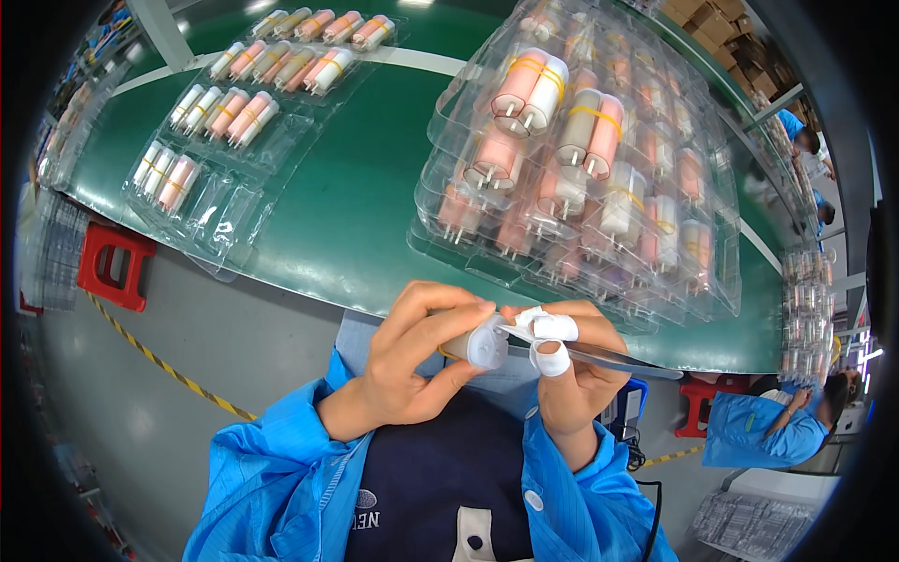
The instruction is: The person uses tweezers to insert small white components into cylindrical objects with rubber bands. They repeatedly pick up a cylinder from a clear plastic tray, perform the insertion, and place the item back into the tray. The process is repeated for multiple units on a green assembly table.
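Note:
My left hand [417,361] is closed round a small cylindrical bottle-like piece [487,344], its clear whitish end turned toward my right hand and a yellow band partly showing near my fingers. My right hand [573,361], with white tape wrapped on its thumb and fingers, pinches a slim pale pointed tool [510,331]. The tool's tip reaches the whitish end of the piece. Most of the tool is hidden by my fingers, so its exact kind is unclear. Both hands are at the front edge of the green table [356,197].
Stacked clear plastic trays [571,187] hold several pink, white and grey banded pairs at the right of the table. Another clear tray [225,178] with similar pieces lies at the left. A red stool [115,265] stands on the floor. A person in blue [763,426] sits at right.

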Demonstrator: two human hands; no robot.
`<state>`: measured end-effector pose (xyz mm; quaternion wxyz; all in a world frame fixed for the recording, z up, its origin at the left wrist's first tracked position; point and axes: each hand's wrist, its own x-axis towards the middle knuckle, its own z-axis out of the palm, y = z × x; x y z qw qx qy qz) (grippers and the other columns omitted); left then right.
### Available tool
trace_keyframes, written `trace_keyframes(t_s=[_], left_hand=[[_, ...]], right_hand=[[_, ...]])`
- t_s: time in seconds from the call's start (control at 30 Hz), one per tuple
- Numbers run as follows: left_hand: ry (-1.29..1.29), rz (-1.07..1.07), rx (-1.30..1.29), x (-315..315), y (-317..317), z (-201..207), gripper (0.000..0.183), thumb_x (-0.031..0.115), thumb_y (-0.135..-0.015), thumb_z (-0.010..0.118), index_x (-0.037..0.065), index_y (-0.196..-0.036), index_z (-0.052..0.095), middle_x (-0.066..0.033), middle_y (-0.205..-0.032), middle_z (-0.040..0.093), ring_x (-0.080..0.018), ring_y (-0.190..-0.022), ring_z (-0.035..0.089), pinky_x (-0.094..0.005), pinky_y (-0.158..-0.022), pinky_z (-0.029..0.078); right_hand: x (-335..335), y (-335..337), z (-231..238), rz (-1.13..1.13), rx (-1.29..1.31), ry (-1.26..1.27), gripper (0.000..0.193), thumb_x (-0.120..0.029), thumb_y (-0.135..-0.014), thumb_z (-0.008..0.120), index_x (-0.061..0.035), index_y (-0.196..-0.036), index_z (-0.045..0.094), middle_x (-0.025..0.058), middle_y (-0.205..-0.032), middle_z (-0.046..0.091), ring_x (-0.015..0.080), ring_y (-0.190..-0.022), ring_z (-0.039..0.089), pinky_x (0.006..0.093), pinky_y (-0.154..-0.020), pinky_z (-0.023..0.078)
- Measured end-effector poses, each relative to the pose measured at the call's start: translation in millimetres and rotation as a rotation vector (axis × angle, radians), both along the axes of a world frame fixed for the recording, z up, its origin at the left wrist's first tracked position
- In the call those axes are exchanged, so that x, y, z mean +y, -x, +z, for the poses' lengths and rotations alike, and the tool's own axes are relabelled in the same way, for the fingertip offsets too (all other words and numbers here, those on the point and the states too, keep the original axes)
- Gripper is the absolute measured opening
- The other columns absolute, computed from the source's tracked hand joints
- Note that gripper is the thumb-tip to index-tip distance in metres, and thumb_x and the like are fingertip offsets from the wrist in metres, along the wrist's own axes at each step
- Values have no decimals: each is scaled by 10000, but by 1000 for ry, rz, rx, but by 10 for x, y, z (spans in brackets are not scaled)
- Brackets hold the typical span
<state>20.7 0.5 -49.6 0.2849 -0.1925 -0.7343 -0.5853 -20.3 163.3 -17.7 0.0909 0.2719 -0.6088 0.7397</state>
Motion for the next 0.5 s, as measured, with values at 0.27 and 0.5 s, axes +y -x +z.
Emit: trace_keyframes(t_s=[0.27, 0.5], left_hand=[[11, -5, 11, -9, 10, -7, 506, 21, -689, 723, -27, -1176, 594, -181, -1077, 579, -285, -901, 567, -351, -765, 464], [167, 30, 62, -54, 38, 22, 443, 65, -739, 721, -55, -1143, 584, -205, -1068, 567, -281, -908, 565, -349, -763, 465]], right_hand=[[7, 6, -4, -12, 0, -31, 119, 12, -795, 672, 57, -905, 668, 191, -877, 678, 253, -822, 689, 309, -692, 550], [5, 47, 96, -6, 92, -145, 123, 10, -791, 690, 50, -906, 671, 190, -874, 679, 247, -798, 688, 306, -675, 549]])
